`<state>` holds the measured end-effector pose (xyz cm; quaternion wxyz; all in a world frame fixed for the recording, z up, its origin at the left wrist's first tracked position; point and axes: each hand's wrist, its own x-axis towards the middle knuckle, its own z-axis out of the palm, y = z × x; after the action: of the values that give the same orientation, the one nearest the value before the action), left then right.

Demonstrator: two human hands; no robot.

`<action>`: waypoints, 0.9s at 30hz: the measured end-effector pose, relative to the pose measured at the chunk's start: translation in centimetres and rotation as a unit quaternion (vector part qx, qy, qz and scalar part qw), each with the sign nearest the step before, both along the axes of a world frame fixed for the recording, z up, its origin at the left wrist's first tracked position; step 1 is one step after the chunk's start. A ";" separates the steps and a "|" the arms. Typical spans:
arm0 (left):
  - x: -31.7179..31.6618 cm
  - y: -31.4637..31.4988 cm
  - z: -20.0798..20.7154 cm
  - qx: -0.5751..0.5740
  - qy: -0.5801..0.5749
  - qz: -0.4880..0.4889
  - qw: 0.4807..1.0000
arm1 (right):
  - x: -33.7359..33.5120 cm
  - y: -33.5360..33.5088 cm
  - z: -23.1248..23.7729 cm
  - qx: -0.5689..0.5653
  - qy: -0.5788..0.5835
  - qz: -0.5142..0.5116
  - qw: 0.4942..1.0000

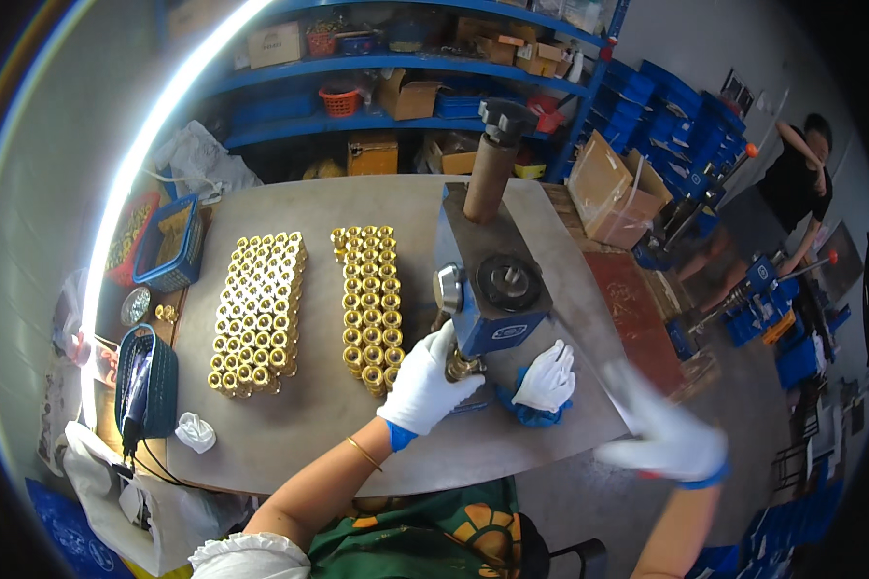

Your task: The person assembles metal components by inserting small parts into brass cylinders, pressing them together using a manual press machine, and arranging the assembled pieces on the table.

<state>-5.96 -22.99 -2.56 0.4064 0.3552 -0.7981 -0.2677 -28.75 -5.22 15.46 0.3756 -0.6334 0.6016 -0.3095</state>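
Note:
A blue bench press (497,289) with a black knob on its column stands on the metal table. My left hand (430,386), in a white glove, is below the press head, its fingers closed round a brass fitting (462,366) that is partly hidden. My right hand (671,439), also gloved, is off the table's right edge and smeared by motion. A bit of red shows under its palm; whether the fingers grip it is unclear. Left of the press, brass fittings stand in a narrow block (372,309) and a wider block (259,314).
A white glove (547,378) lies on blue material beside the press. Blue baskets (147,386) line the left edge, near crumpled white cloth (196,433). Blue shelves (377,125) with boxes stand behind. At right are a cardboard box (613,198), other presses (758,289) and another person (792,183).

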 end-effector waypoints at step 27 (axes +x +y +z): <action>2.8 7.1 1.9 0.466 0.294 -0.130 0.824 | 6.9 -2.3 -16.5 0.113 -0.079 -0.196 0.971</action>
<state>-3.21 -15.86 -0.63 0.3693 0.2995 -0.4594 -0.7503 -21.82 -7.51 -1.01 0.4229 -0.4302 0.7134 -0.3565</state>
